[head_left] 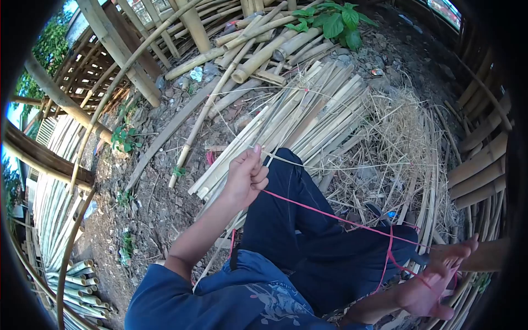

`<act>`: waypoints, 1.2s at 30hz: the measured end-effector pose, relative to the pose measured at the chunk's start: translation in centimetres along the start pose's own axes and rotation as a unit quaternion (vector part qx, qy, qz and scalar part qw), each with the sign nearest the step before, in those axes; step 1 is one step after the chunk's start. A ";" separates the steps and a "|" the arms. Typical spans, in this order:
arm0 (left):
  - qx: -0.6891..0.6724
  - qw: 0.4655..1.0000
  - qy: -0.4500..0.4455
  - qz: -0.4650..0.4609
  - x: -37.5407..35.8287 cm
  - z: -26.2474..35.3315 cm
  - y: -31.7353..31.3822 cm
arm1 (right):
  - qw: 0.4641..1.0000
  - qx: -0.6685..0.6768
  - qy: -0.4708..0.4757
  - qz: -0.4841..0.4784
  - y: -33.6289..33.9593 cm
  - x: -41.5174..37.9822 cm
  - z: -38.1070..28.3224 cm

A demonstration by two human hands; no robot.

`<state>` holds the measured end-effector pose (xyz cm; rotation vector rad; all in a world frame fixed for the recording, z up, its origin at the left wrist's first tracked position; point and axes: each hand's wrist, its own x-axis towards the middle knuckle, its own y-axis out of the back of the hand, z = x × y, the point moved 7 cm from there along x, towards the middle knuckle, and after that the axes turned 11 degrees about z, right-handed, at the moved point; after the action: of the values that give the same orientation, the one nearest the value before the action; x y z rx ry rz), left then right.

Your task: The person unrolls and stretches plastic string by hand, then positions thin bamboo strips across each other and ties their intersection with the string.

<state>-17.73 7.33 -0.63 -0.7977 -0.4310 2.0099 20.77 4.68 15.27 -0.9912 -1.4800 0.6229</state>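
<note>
My left hand (246,179) is closed in a fist above my raised knee, thumb pointing up. A pink string (324,212) runs taut from this fist across my lap towards my right hand (434,283). My right hand is low at the right, its fingers stretched apart; pink string crosses it and hangs in loops beside it. Whether the string is wound around those fingers is hard to see. A thin pale bamboo strip (234,133) passes just behind my left fist. Beyond my knee lies a pile of split bamboo slats (297,121).
Dry shavings (393,132) heap to the right of the slats. Cut bamboo poles (264,55) lie at the back near a leafy plant (338,25). Upright bamboo posts (118,52) stand at the left, and stacked bamboo (478,176) lines the right side.
</note>
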 end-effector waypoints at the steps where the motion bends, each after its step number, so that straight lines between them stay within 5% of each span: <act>1: -0.001 1.000 0.010 -0.005 -0.9 -0.9 -0.4 | 0.985 -0.128 0.104 0.046 0.1 1.7 -0.6; 2: -0.027 0.999 0.028 -0.006 -1.9 -1.5 -1.0 | 0.943 -0.275 0.183 0.030 2.0 2.5 -1.3; 3: -0.055 0.998 0.040 -0.009 -2.2 -1.5 -1.8 | 0.827 -0.524 0.202 0.031 4.4 2.6 -1.1; 5: -0.067 0.998 -0.002 -0.019 -2.6 0.6 -2.2 | 0.491 -0.861 -0.063 -0.119 6.6 1.0 2.7; 6: -0.071 0.996 -0.047 -0.024 -2.8 2.4 -1.9 | 0.328 -0.903 -0.094 -0.261 8.0 -0.7 4.9; 7: -0.074 0.996 -0.048 -0.017 -2.8 3.4 -1.5 | 0.293 -0.894 -0.165 -0.297 8.5 -2.5 6.5; 8: -0.084 0.993 -0.080 0.007 -2.3 5.2 -0.9 | 0.377 -0.852 -0.193 -0.307 10.0 -4.7 6.7; 10: -0.090 0.989 -0.112 0.031 -1.1 7.3 -0.3 | 0.415 -0.746 -0.428 -0.297 8.8 -7.1 8.1; 12: -0.078 0.979 -0.172 0.081 0.1 8.5 0.1 | 0.612 -0.505 -0.506 -0.339 5.2 -8.5 8.1; 13: -0.080 0.977 -0.174 0.099 0.9 8.5 0.3 | 0.615 -0.510 -0.503 -0.330 4.5 -7.7 8.2; 15: -0.079 0.979 -0.157 0.105 2.3 7.7 0.5 | 0.809 -0.221 -0.429 -0.336 -0.6 -5.3 7.7; 16: -0.084 0.978 -0.150 0.119 2.9 7.4 0.7 | 0.811 -0.226 -0.425 -0.332 -0.5 -5.4 7.3; 18: -0.093 0.984 -0.114 0.104 3.0 5.6 0.1 | 0.924 -0.109 -0.288 -0.225 -0.6 -3.6 4.6; 20: -0.031 0.992 -0.106 0.067 1.6 2.9 -1.7 | 0.986 0.027 -0.154 -0.051 1.1 -2.8 3.0; 21: -0.034 0.996 -0.074 0.044 0.9 1.8 -2.2 | 0.994 -0.044 -0.096 0.036 1.7 -2.1 2.3; 25: -0.012 0.998 -0.043 0.035 -1.0 0.4 -2.3 | 0.930 -0.212 0.045 0.297 3.8 -1.6 0.7; 26: -0.010 0.999 -0.038 0.031 -0.5 0.6 -1.9 | 0.928 -0.215 0.050 0.299 5.2 -1.7 -0.9; 27: -0.018 0.994 -0.080 0.070 0.4 1.8 -0.5 | 0.956 -0.250 -0.123 0.095 5.7 -1.5 -0.7; 28: -0.025 0.986 -0.123 0.108 1.1 3.1 0.9 | 0.913 -0.266 -0.288 -0.116 5.0 -3.3 0.3; 29: -0.036 0.983 -0.135 0.122 2.0 4.5 2.1 | 0.913 -0.270 -0.286 -0.111 4.1 -3.5 1.0; 30: -0.047 0.979 -0.146 0.134 3.0 6.0 3.1 | 0.740 -0.620 -0.213 -0.149 4.0 -3.5 2.7; 31: -0.049 0.971 -0.176 0.153 3.3 7.4 3.7 | 0.448 -0.872 -0.112 -0.161 4.2 -2.9 2.7; 32: -0.049 0.963 -0.203 0.171 3.4 8.7 4.2 | 0.444 -0.876 -0.115 -0.152 4.7 -3.0 2.8; 34: -0.056 0.945 -0.274 0.170 3.4 11.9 5.3 | 0.271 -0.945 -0.050 -0.175 6.3 -3.3 2.6; 36: -0.033 0.934 -0.323 0.149 3.1 15.2 6.5 | 0.248 -0.955 -0.046 -0.156 7.4 -3.8 1.1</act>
<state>-33.31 6.59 5.58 -0.2190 -0.7885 2.5424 21.21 5.23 6.94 -2.0857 -1.9019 -2.3035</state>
